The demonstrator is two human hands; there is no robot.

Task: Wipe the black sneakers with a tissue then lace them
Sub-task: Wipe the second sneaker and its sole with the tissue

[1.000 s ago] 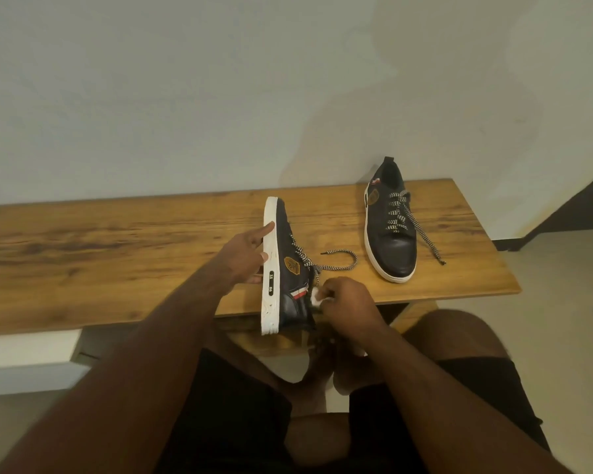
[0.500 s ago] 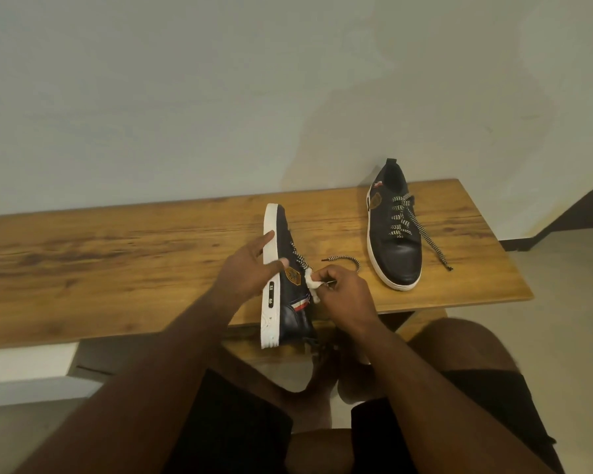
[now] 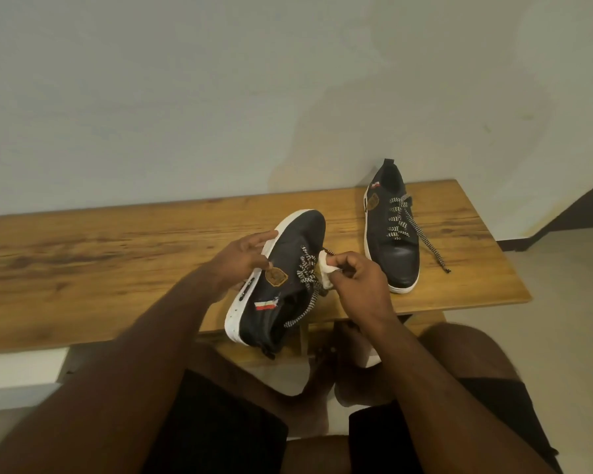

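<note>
The left hand (image 3: pixel 245 260) curls round the white sole of a black sneaker (image 3: pixel 281 278), fingers over the sole's edge near the toe and thumb pressed onto the dark upper just beside a tan badge (image 3: pixel 276 277), holding the shoe tilted with its upper turned toward the camera, toe pointing far and heel hanging past the near edge of the wooden worktop (image 3: pixel 83 261). The right hand (image 3: pixel 358 280) pinches a crumpled white tissue (image 3: pixel 326 271) between thumb and bent fingers, the wad touching the shoe's right side next to its black-and-white patterned laces (image 3: pixel 307 271), which are loose and trail down toward the heel. A red-and-white stripe mark shows on the sneaker's side near the heel, and dark flecks dot the white sole there. A second black sneaker (image 3: pixel 391 234) stands flat on its sole on the right part of the worktop, apart from both hands, toe toward the near edge and heel close to the pale wall (image 3: pixel 288 80); its patterned lace is threaded through the eyelets, with one loose end lying across the wood to the right. The person sits with bare knees and black shorts (image 3: pixel 213 422) visible below the worktop's near edge, above a light floor.
</note>
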